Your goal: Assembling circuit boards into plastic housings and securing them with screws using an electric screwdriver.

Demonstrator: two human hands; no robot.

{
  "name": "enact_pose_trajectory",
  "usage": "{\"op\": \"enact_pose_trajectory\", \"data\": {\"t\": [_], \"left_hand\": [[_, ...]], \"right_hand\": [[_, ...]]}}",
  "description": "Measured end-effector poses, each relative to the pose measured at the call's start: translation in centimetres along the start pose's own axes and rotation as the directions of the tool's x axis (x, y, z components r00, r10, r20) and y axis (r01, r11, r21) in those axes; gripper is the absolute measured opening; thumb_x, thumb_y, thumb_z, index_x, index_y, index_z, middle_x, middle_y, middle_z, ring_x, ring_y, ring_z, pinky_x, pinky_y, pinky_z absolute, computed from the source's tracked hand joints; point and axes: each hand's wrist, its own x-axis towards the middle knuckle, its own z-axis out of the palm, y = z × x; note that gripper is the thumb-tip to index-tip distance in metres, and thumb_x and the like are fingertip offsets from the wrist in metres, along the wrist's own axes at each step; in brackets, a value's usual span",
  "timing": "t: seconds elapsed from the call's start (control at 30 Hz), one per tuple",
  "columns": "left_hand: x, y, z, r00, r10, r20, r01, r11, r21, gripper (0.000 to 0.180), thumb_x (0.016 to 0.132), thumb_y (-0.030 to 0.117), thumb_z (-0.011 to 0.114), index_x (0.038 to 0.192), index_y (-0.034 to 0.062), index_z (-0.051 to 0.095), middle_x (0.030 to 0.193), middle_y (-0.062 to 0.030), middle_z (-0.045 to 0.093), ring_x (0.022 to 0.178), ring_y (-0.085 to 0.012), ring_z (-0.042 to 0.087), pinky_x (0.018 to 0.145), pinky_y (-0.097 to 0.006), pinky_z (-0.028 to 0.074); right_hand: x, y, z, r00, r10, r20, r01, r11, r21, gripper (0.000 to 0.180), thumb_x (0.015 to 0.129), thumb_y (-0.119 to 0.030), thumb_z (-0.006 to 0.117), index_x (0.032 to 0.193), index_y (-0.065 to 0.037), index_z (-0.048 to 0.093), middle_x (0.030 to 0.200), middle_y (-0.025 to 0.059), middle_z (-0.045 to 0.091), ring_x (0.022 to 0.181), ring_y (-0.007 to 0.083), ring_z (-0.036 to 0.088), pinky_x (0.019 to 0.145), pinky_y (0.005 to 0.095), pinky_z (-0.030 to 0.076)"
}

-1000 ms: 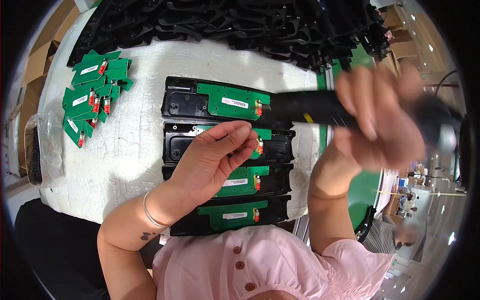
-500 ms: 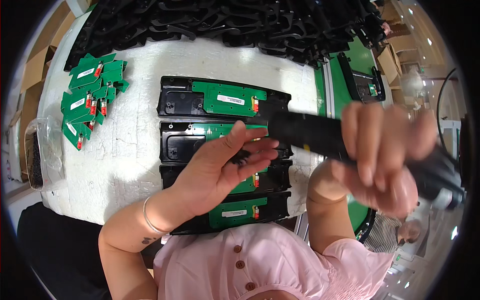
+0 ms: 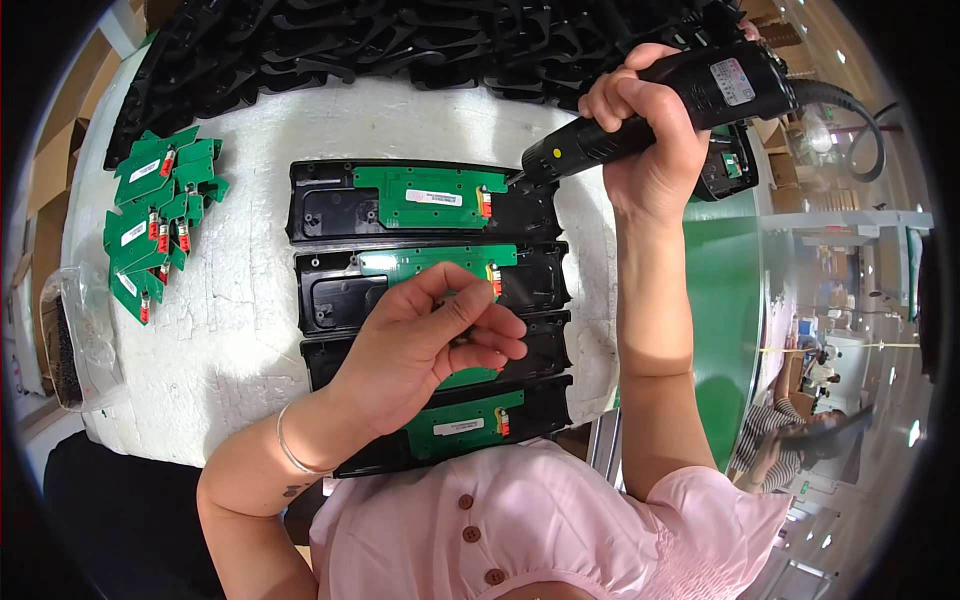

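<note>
Closest to me, my left hand (image 3: 425,345) hovers over the row of four black plastic housings (image 3: 330,290) lying side by side on the white worktop (image 3: 240,300). Its grip is pinched together, thumb against fingertips, on something small and dark that I cannot make out. The hand covers most of the third housing, so only a sliver of its green circuit board shows under my palm.

The nearest housing (image 3: 545,405) sits at the worktop's near edge, with a green circuit board (image 3: 465,425) seated in it. Beyond my left hand, the second housing carries its own green board (image 3: 435,260), and the farthest housing carries another (image 3: 430,195).

Farther out and to the right, my right hand (image 3: 650,150) is wrapped tight around a black electric screwdriver (image 3: 650,110), its grip clamped on the barrel. The tool slants down to the left, its tip at the right end of the farthest housing's board, by a small red part. A dark cable (image 3: 850,110) leaves the tool's rear end.

On the left side of the worktop, well apart from the housings, lies a loose pile of green boards (image 3: 155,220). Along the far edge, a heap of black plastic parts (image 3: 400,40) stretches across.
</note>
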Motion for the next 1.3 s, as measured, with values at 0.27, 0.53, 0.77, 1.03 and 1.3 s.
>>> {"op": "enact_pose_trajectory", "data": {"t": [0.27,0.53,0.77,1.03,1.3], "left_hand": [[-0.1,0.1,0.3,0.983,-0.008,-0.181,0.008,1.0,0.001,0.016,0.086,0.014,0.055,0.097,0.0025,0.057,0.085,-0.0048,0.061,0.075,-0.0101,0.059,0.066,-0.02,0.05],[-0.2,0.4,0.3,0.986,-0.02,-0.163,0.015,0.999,-0.032,0.019,0.086,0.012,0.055,0.102,0.0021,0.057,0.088,-0.0061,0.062,0.08,-0.0118,0.061,0.069,-0.021,0.051],[0.0,0.2,0.3,0.978,-0.005,-0.211,-0.01,0.997,-0.072,0.017,0.086,0.01,0.055,0.101,0.0022,0.057,0.09,-0.0067,0.062,0.079,-0.0122,0.061,0.071,-0.021,0.051],[0.0,-0.1,-1.0,0.991,0.052,-0.121,-0.079,0.968,-0.237,0.018,0.087,0.013,0.055,0.1,0.0013,0.058,0.09,-0.0067,0.061,0.081,-0.0123,0.06,0.072,-0.021,0.051],[0.2,-0.8,-1.1,0.996,0.05,-0.076,-0.07,0.954,-0.291,0.019,0.087,0.018,0.054,0.095,0.0017,0.059,0.086,-0.0057,0.062,0.076,-0.0108,0.061,0.067,-0.019,0.052]], "right_hand": [[0.3,0.2,0.6,0.997,0.074,0.022,-0.071,0.992,-0.105,0.012,0.07,-0.004,0.049,0.082,-0.002,0.049,0.056,0.0038,0.039,0.049,0.0142,0.04,0.056,0.0311,0.038],[0.7,0.6,0.7,0.989,0.104,0.106,-0.093,0.99,-0.104,0.008,0.069,-0.004,0.049,0.077,-0.003,0.047,0.056,0.0038,0.039,0.048,0.014,0.04,0.054,0.031,0.037],[0.2,0.0,1.7,0.99,0.111,0.082,-0.099,0.986,-0.133,0.009,0.067,-0.003,0.051,0.074,-0.002,0.046,0.056,0.004,0.039,0.047,0.0135,0.038,0.052,0.0289,0.034],[-4.1,-8.1,3.0,0.839,-0.173,0.516,0.059,0.972,0.228,0.033,0.061,0.002,0.058,0.088,-0.009,0.045,0.053,-0.0047,0.054,0.047,0.004,0.054,0.047,0.0135,0.04],[-5.2,-8.5,3.7,0.873,-0.123,0.472,0.03,0.979,0.199,0.027,0.062,-0.001,0.061,0.084,-0.01,0.048,0.053,-0.0044,0.055,0.046,0.0052,0.054,0.046,0.0134,0.045]]}}
